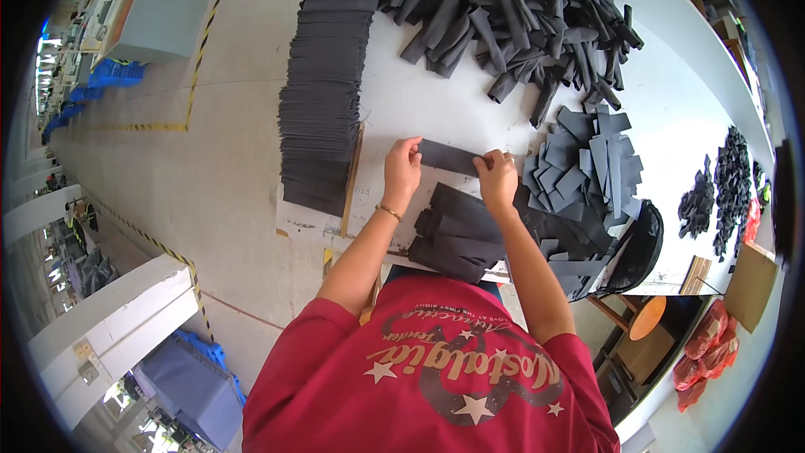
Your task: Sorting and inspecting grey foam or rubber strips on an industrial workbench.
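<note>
A flat dark grey strip (449,157), which looks like fabric, is stretched level between my two hands above the white table. My left hand (403,169) pinches its left end between thumb and fingers. At the opposite end, my right hand (498,178) grips the strip the same way, with a ring on one finger. Just below the strip, close to my body, lies a loose stack of similar dark pieces (457,231). Right of my right hand is a heap of flat dark rectangular pieces (583,164), partly overlapping one another.
A long, neat row of stacked dark pieces (327,92) runs along the table's left edge, beside a thin wooden strip (353,172). Rolled dark pieces (511,17) pile up at the far side. A black bag (641,247) and round wooden stool (647,317) are at right.
</note>
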Demonstrator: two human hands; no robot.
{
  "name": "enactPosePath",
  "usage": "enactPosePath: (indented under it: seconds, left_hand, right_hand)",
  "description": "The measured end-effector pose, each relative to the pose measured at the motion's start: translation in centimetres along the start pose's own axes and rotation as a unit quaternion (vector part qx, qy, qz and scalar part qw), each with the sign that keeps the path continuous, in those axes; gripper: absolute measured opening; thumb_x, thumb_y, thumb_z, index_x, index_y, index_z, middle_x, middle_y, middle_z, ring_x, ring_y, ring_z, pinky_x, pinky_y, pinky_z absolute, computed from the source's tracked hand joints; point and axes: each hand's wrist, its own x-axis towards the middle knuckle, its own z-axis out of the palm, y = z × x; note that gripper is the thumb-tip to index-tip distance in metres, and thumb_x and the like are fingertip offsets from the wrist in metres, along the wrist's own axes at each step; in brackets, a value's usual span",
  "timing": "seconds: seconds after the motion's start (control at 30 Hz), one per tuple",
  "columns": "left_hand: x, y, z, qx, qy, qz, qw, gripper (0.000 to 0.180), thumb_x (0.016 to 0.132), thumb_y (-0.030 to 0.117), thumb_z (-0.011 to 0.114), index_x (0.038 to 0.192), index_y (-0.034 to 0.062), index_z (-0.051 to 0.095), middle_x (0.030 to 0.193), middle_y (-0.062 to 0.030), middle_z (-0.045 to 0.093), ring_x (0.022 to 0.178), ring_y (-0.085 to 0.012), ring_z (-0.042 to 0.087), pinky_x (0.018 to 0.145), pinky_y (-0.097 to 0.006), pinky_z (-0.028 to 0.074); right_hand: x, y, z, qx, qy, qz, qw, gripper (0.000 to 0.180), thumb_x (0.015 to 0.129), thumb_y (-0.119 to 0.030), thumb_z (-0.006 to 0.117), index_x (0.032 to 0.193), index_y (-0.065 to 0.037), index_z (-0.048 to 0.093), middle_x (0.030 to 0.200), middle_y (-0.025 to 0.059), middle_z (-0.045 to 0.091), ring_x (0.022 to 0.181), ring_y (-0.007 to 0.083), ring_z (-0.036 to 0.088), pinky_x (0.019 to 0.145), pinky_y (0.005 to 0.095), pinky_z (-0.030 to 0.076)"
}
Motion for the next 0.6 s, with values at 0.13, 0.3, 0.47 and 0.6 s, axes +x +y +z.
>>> enactPosePath:
  seconds: [0.13, 0.3, 0.47, 0.6]
  left_hand:
    - [1.6, 1.9, 2.0, 0.043, 0.104, 0.091, 0.990, 0.028, 0.081, 0.000, 0.066, 0.109, 0.0031, 0.064, 0.089, -0.0095, 0.060, 0.077, -0.0207, 0.061, 0.071, -0.032, 0.051]
    - [11.4, 3.9, -0.3, -0.051, 0.152, 0.117, 0.980, 0.012, 0.089, 0.013, 0.064, 0.096, 0.0040, 0.067, 0.087, -0.0083, 0.066, 0.075, -0.0189, 0.062, 0.069, -0.031, 0.050]
    - [22.2, 7.8, 1.3, -0.030, 0.178, 0.143, 0.973, 0.023, 0.080, 0.020, 0.075, 0.094, 0.0034, 0.067, 0.088, -0.0085, 0.063, 0.078, -0.0227, 0.061, 0.074, -0.034, 0.050]
    - [26.1, 5.6, 3.3, 0.166, 0.220, 0.220, 0.936, 0.029, 0.077, 0.022, 0.077, 0.093, 0.0004, 0.067, 0.091, -0.0125, 0.064, 0.082, -0.0273, 0.062, 0.077, -0.039, 0.050]
  right_hand:
    - [0.1, 0.7, -1.2, -0.109, 0.040, 0.036, 0.993, 0.041, 0.079, -0.021, 0.073, 0.111, -0.007, 0.052, 0.100, 0.0164, 0.059, 0.088, 0.0365, 0.062, 0.071, 0.0454, 0.050]
    - [1.1, 2.9, -7.0, -0.042, 0.113, -0.010, 0.993, 0.010, 0.085, -0.013, 0.064, 0.091, -0.006, 0.059, 0.093, 0.0165, 0.059, 0.081, 0.0393, 0.060, 0.069, 0.0465, 0.049]
    - [4.3, 13.0, -17.7, -0.112, 0.283, 0.061, 0.951, 0.012, 0.086, -0.015, 0.064, 0.088, -0.003, 0.062, 0.087, 0.0173, 0.062, 0.080, 0.0353, 0.060, 0.068, 0.0424, 0.048]
    - [6.1, 16.7, -19.0, -0.346, 0.213, 0.066, 0.911, 0.022, 0.087, -0.020, 0.062, 0.095, 0.000, 0.064, 0.096, 0.0155, 0.064, 0.088, 0.0343, 0.061, 0.074, 0.0404, 0.051]
